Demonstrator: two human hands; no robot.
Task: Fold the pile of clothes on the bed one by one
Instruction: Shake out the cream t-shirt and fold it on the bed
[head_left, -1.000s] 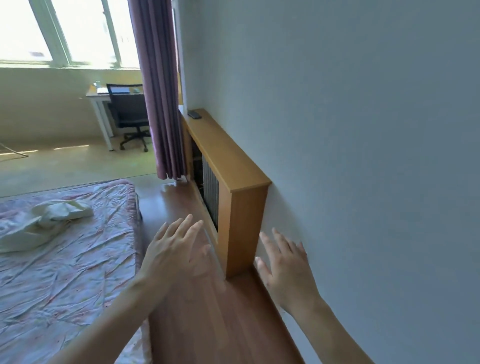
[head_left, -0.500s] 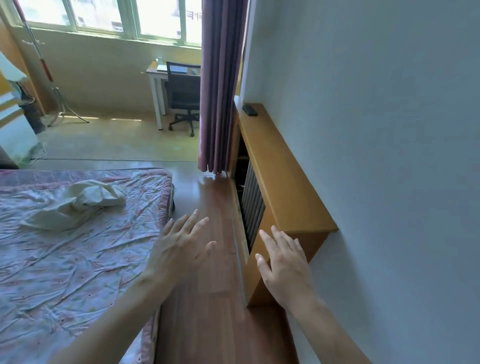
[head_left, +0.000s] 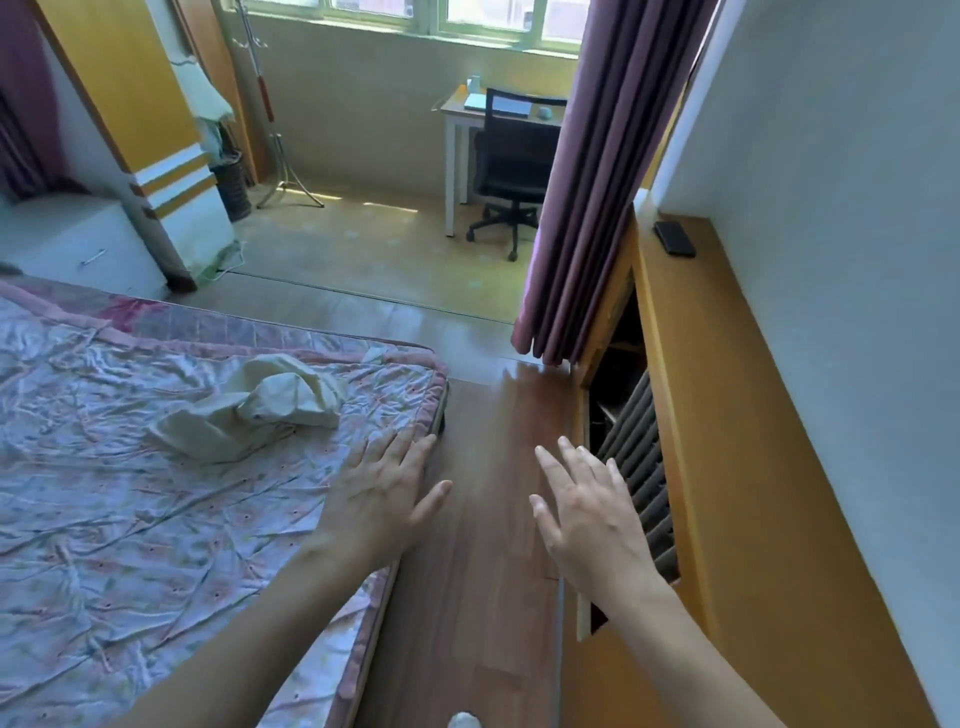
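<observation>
A crumpled cream garment (head_left: 249, 410) lies on the bed (head_left: 130, 545), which has a wrinkled pink floral sheet. My left hand (head_left: 382, 493) hovers over the bed's right edge, fingers straight and spread, holding nothing, a short way right of the garment. My right hand (head_left: 592, 506) is stretched out over the wooden floor between the bed and the radiator cover, fingers spread and empty.
A wooden radiator cover (head_left: 691, 415) runs along the right wall with a dark phone (head_left: 674, 238) on top. A purple curtain (head_left: 587, 197) hangs ahead. Beyond stand a desk (head_left: 457, 111), a black office chair (head_left: 511, 171) and a white cabinet (head_left: 78, 244) at left.
The view has swung left, away from the wall and toward the bed. Both hands stay open; my left hand is now over the bed's edge, nearer the cream garment.
</observation>
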